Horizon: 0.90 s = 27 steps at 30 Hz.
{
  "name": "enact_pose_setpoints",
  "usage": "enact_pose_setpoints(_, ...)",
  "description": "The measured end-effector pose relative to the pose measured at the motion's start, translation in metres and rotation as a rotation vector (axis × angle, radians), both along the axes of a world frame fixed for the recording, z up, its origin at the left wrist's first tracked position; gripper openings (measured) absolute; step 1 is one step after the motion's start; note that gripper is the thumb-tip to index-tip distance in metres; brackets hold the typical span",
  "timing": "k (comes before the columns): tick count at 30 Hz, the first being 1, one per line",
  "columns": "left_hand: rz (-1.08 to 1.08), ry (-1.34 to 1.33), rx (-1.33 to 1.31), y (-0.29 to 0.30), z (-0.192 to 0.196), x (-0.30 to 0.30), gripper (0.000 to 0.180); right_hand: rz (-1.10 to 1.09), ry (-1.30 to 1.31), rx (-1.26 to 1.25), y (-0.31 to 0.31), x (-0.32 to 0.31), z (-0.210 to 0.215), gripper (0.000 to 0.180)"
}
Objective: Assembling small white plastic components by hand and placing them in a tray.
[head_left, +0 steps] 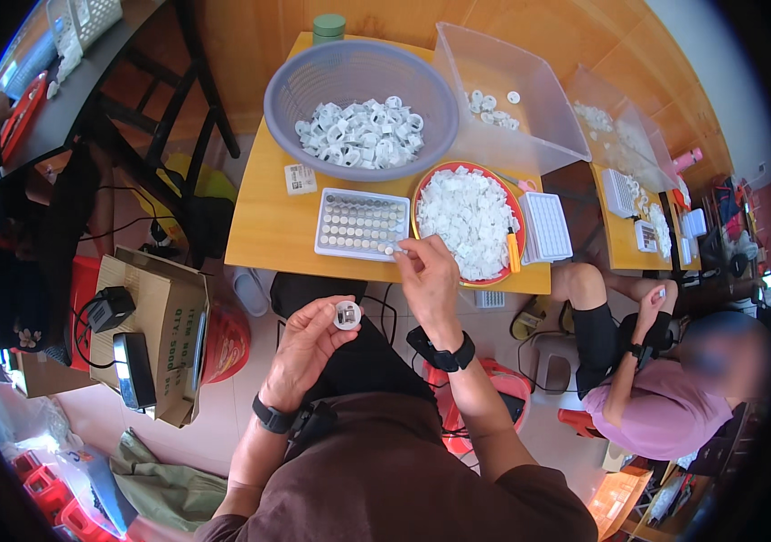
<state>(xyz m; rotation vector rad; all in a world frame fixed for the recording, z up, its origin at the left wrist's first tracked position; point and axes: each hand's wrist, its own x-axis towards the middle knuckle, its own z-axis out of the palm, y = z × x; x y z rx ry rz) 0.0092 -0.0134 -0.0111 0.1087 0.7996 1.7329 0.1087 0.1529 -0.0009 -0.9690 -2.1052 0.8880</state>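
Note:
My left hand (311,339) pinches a small round white plastic housing (348,314), its open side up, with metal parts showing inside. Over the front right corner of a white tray (324,237), the thumb and fingers of my right hand (425,271) are closed on a silver button cell (390,251) at its edge. Rows of similar button cells (358,222) fill much of that tray. Just beyond my right hand stands a red-rimmed round plate (416,200) heaped with small white plastic pieces (465,217).
Behind the tray, a grey basket (279,95) holds white housings. A clear bin (539,108) stands at the back right. An orange-handled tool (513,251) lies on the plate's edge, beside a white tray stack (547,226). A person (647,388) sits at right; a cardboard box (155,334) is at left.

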Motion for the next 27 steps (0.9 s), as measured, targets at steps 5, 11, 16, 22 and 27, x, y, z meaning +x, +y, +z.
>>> enact_pose_setpoints(5,0.009,-0.004,-0.010,0.000,-0.001,-0.002,0.030,-0.025,-0.147,0.089,0.002,-0.009,-0.006,0.012)
enact_pose_setpoints(11,0.007,-0.007,0.001,0.000,-0.001,-0.005,0.030,-0.021,-0.129,0.050,0.003,-0.011,-0.013,0.011)
enact_pose_setpoints(16,0.013,-0.017,0.006,-0.002,-0.002,-0.005,0.030,0.018,-0.132,-0.058,0.006,-0.010,-0.014,0.009)
enact_pose_setpoints(22,0.019,-0.022,-0.003,-0.004,-0.001,-0.003,0.029,-0.012,-0.122,-0.054,0.000,-0.014,-0.001,0.010)
enact_pose_setpoints(27,0.015,-0.019,-0.012,-0.003,-0.002,-0.003,0.029,-0.077,-0.196,0.072,-0.003,-0.024,-0.010,0.015)
